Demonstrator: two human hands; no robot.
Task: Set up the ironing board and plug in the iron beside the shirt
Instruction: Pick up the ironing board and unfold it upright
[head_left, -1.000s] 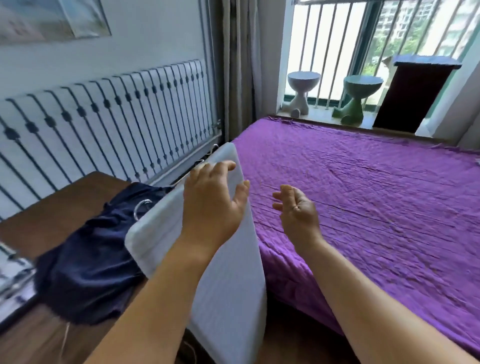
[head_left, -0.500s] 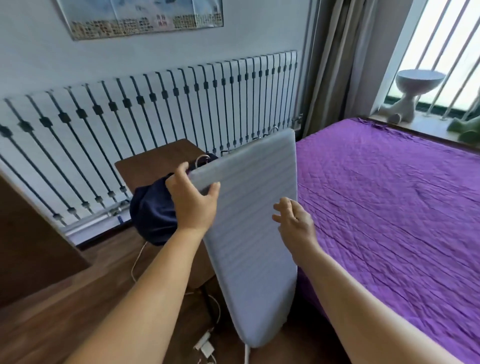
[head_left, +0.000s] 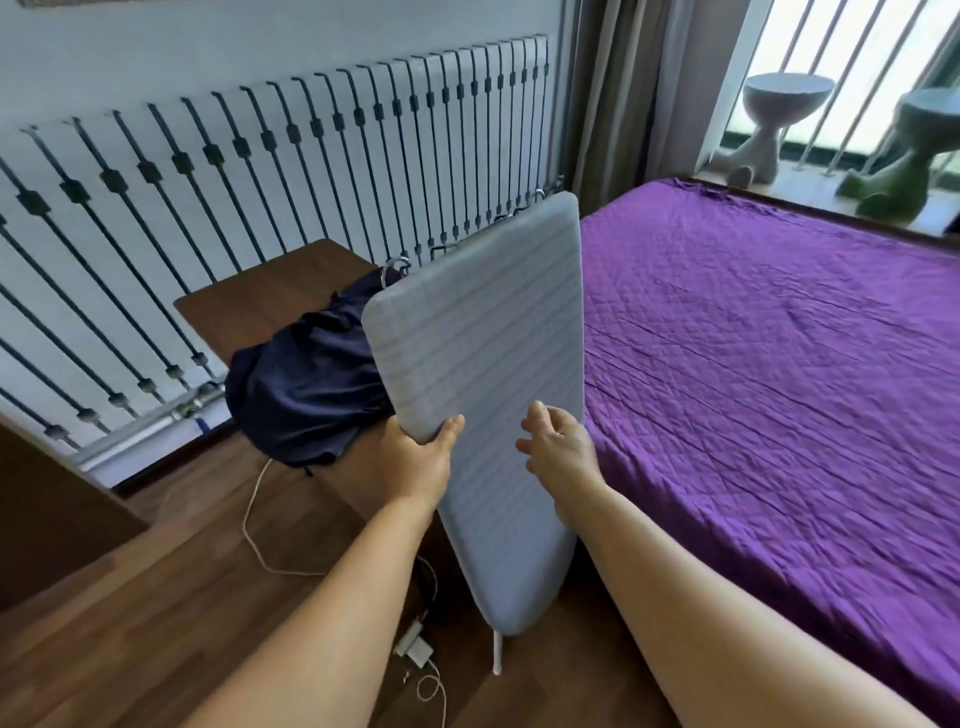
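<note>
A folded ironing board (head_left: 488, 374) with a pale grey striped cover stands tilted between the bed and a low wooden table, its narrow end down near the floor. My left hand (head_left: 418, 460) grips its left edge, thumb over the padded face. My right hand (head_left: 561, 452) rests against the board's right edge with its fingers spread. A dark navy shirt (head_left: 306, 384) on a metal hanger lies crumpled on the table, just left of the board. No iron is in view.
A purple quilted bed (head_left: 779, 364) fills the right side. A low wooden table (head_left: 249, 301) stands against black railings (head_left: 218, 171). A white cable (head_left: 254, 525) and a white charger (head_left: 415, 644) lie on the wood floor. Two stools (head_left: 769, 124) stand by the window.
My left hand slid down from the board's top corner to the middle of its left edge. The board now stands more upright and further from me, and my view has swung left.
</note>
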